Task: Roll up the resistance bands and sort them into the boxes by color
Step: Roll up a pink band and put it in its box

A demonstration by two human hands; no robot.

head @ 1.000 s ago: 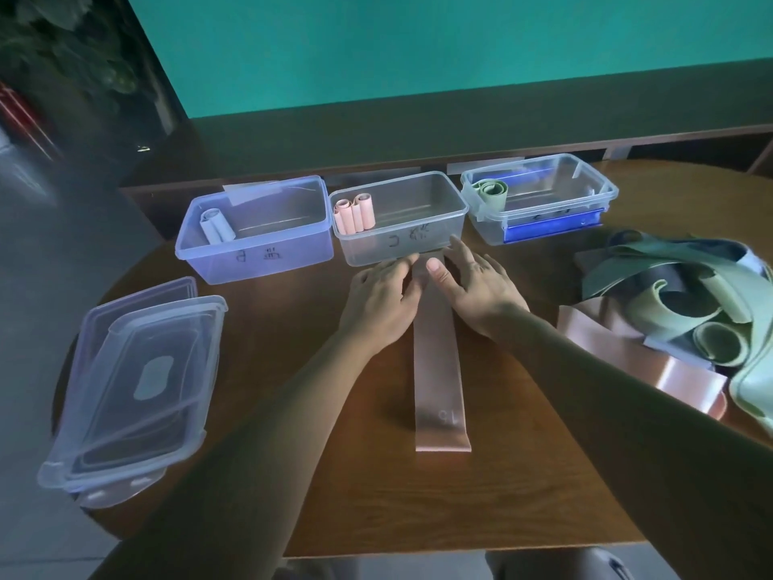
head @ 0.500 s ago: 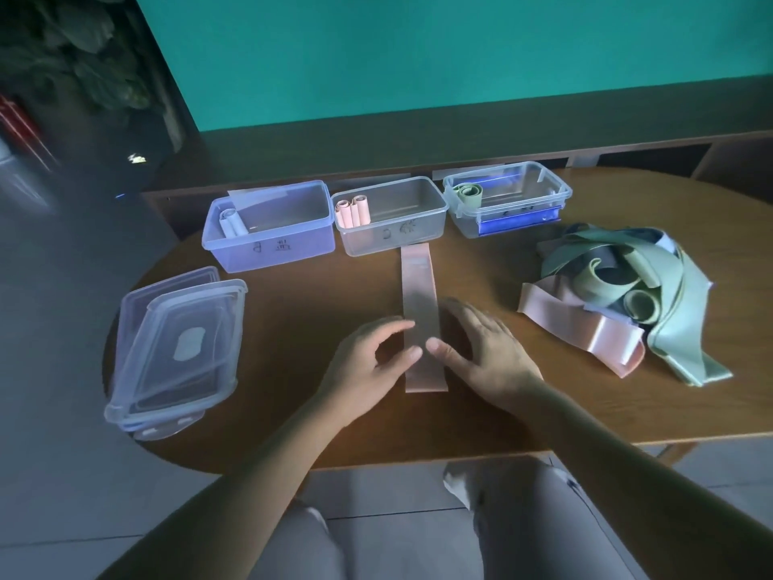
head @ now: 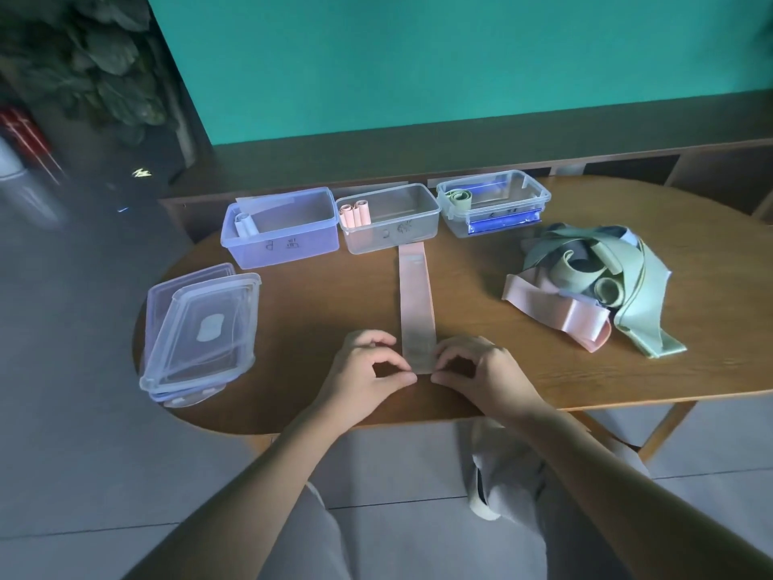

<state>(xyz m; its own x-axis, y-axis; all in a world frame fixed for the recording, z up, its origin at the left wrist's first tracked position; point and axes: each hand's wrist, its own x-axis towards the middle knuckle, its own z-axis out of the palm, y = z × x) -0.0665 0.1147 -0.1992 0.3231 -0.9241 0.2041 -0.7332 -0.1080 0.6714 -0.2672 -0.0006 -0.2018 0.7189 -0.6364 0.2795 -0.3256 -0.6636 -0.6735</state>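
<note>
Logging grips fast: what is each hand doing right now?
Left hand: pinching the near end of the pink band.
Right hand: pinching the same end.

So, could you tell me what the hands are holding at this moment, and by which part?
Both hands pinch the pink band lying flat on the table: the left hand at its near left corner, the right hand at its near right corner.

Wood-grain table matt; boxes and lids clear glossy plastic; pink band smooth, rubbery, slight sheen
</note>
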